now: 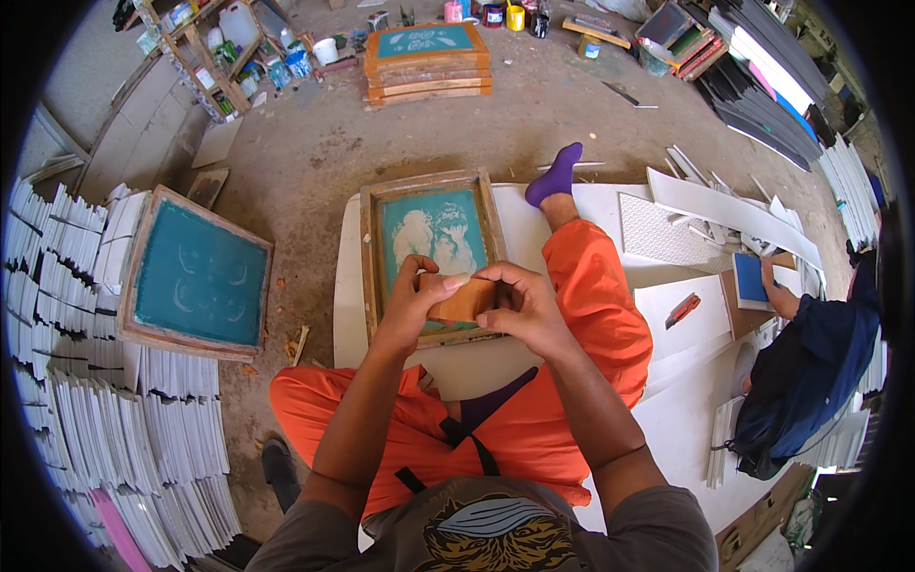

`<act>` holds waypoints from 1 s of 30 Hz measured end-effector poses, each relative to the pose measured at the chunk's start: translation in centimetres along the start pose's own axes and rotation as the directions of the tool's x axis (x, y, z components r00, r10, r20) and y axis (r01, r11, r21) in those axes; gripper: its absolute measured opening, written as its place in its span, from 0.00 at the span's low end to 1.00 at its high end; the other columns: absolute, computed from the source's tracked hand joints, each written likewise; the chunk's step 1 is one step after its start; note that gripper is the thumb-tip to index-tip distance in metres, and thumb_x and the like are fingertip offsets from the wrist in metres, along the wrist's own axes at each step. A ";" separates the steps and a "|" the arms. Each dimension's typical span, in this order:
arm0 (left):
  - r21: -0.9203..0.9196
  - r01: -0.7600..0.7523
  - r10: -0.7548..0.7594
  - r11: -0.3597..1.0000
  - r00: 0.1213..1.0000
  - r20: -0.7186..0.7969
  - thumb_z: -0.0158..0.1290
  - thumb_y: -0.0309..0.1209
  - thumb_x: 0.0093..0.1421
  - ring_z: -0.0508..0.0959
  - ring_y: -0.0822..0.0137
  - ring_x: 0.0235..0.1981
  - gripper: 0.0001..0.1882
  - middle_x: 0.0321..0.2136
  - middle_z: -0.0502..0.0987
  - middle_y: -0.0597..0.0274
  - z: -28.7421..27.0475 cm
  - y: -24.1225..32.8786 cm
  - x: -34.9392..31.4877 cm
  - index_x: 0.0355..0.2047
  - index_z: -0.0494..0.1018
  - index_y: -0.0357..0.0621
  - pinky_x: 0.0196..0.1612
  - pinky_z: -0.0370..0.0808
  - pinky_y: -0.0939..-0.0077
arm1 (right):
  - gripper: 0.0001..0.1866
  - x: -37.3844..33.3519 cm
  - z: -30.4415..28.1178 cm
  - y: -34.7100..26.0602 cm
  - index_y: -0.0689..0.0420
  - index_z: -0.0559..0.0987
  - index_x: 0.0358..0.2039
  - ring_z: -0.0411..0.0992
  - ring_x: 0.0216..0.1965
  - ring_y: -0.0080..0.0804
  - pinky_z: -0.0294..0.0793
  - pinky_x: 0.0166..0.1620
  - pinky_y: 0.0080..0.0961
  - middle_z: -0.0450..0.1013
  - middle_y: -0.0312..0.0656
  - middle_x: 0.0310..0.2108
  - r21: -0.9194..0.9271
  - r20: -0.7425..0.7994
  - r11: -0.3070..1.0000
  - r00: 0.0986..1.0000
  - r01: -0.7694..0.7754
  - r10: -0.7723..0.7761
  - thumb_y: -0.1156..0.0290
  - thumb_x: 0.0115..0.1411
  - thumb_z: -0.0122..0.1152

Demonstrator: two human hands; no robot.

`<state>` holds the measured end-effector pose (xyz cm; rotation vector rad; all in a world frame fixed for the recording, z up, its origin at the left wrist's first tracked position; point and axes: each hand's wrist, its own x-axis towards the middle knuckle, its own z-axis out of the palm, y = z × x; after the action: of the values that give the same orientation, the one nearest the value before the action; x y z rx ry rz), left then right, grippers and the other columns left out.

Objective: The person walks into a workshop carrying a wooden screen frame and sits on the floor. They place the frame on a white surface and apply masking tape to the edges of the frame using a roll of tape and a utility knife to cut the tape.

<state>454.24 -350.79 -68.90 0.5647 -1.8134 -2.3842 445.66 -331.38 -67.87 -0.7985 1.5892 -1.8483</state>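
- While both hands are busy up front, they're pinching one small brown piece between them: left hand on its left end, thumb along the top edge, right hand on its right end, so that grip's narrow.
- That piece is up above the near part of a wooden frame with a teal screen carrying a pale picture.
- Frame's lying flat on a white board, between legs in orange trousers; purple sock just past its right side.
- Off left, another teal-screened frame sits tilted by stacks of white sheets.
- Over right: red cutter, plus someone else's hand at a blue pad.
- Far end: a pile of frames.
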 end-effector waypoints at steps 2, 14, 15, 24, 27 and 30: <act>0.024 0.000 0.000 1.000 1.000 -0.011 0.64 0.43 0.57 0.81 0.66 0.37 0.28 0.37 0.74 0.57 0.2 0.1 -0.1 0.48 0.63 0.42 0.33 0.83 0.71 | 0.24 -0.2 0.1 -0.5 0.64 0.78 0.50 0.68 0.33 0.11 0.67 0.34 0.14 0.72 0.29 0.36 -0.032 -0.002 0.999 1.000 -0.025 0.025 0.80 0.50 0.73; 0.057 -0.028 0.029 0.998 0.999 -0.028 0.68 0.43 0.54 0.80 0.63 0.39 0.33 0.41 0.73 0.52 -0.1 -0.9 0.3 0.50 0.63 0.40 0.30 0.82 0.69 | 0.22 -0.3 0.5 -0.5 0.65 0.79 0.46 0.63 0.26 0.10 0.60 0.27 0.15 0.70 0.29 0.29 -0.046 -0.049 0.996 0.996 -0.071 0.069 0.78 0.48 0.70; 0.050 -0.023 0.025 0.998 0.999 -0.030 0.68 0.43 0.54 0.80 0.63 0.39 0.33 0.40 0.73 0.52 -0.2 -1.0 0.3 0.50 0.63 0.40 0.30 0.82 0.69 | 0.22 -0.2 0.4 -0.5 0.65 0.79 0.47 0.63 0.26 0.11 0.61 0.28 0.15 0.71 0.30 0.30 -0.067 -0.045 0.995 0.997 -0.068 0.065 0.79 0.48 0.69; -0.071 -0.139 0.122 0.988 0.971 -0.205 0.70 0.43 0.55 0.76 0.69 0.38 0.33 0.39 0.72 0.57 0.6 -1.6 -0.6 0.49 0.63 0.40 0.38 0.76 0.76 | 0.13 -2.1 2.4 -0.2 0.64 0.81 0.44 0.77 0.33 0.28 0.79 0.39 0.24 0.78 0.42 0.38 -0.264 -0.299 0.929 0.894 0.259 -0.334 0.83 0.57 0.68; 0.018 -0.225 0.222 0.974 0.939 -0.261 0.71 0.42 0.55 0.73 0.71 0.37 0.32 0.40 0.71 0.59 0.7 -2.0 -0.7 0.48 0.63 0.40 0.39 0.74 0.77 | 0.09 -2.5 3.2 -0.9 0.64 0.82 0.41 0.81 0.36 0.35 0.80 0.39 0.28 0.79 0.47 0.38 -0.552 -0.222 0.798 0.879 0.242 -0.421 0.81 0.59 0.69; 0.085 -0.274 0.287 0.958 0.914 -0.286 0.71 0.41 0.55 0.73 0.70 0.38 0.32 0.41 0.69 0.58 0.5 -2.5 -0.7 0.47 0.63 0.40 0.41 0.74 0.76 | 0.07 -2.6 3.6 -1.3 0.65 0.82 0.40 0.82 0.37 0.39 0.81 0.40 0.29 0.80 0.50 0.36 -0.643 -0.214 0.738 0.878 0.204 -0.428 0.80 0.61 0.68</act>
<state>455.07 -349.36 -71.00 0.5835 -1.6883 -1.9599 450.03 -331.60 -66.41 -1.1237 2.4874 -1.7812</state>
